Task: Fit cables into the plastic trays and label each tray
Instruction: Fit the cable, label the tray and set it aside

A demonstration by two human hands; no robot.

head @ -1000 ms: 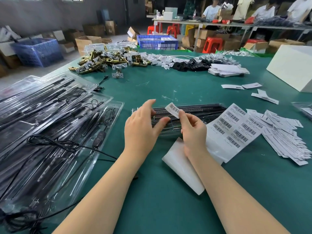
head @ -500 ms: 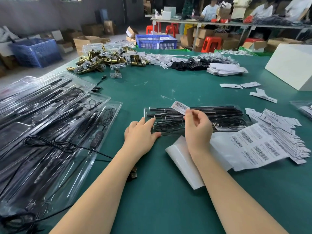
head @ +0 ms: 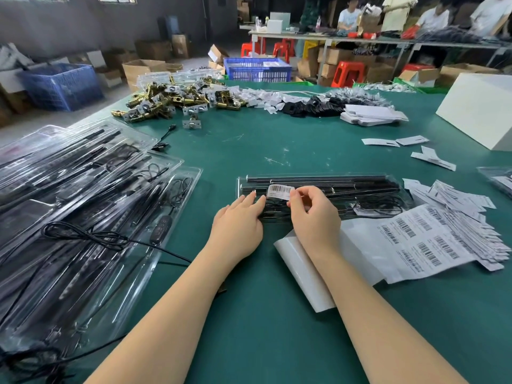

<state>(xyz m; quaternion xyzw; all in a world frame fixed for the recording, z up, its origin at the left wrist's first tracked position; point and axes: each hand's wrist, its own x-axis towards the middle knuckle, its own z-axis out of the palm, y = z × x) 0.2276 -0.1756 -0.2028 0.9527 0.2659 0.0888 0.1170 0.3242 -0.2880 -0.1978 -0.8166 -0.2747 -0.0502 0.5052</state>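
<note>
A clear plastic tray [head: 368, 194] with black rods and a coiled cable lies across the green table in front of me. My right hand [head: 314, 214] pinches the right end of a white barcode label [head: 279, 191], which sits low over the tray's left part. My left hand [head: 238, 223] rests flat with its fingertips on the tray's left end, just beside the label. A sheet of barcode labels [head: 424, 242] lies to the right of my right wrist, and a blank backing sheet [head: 302, 270] lies under my right forearm.
Several filled clear trays [head: 83, 217] overlap at the left, with a loose black cable [head: 91, 235] on top. Peeled label scraps [head: 465, 200] pile at the right. Brass hardware [head: 171, 102], black parts and a white box [head: 482, 112] sit at the far side. People work at a table behind.
My right hand has brought the label down from above the tray onto its left part. My left hand slid forward onto the tray's left end. The label sheet shifted right.
</note>
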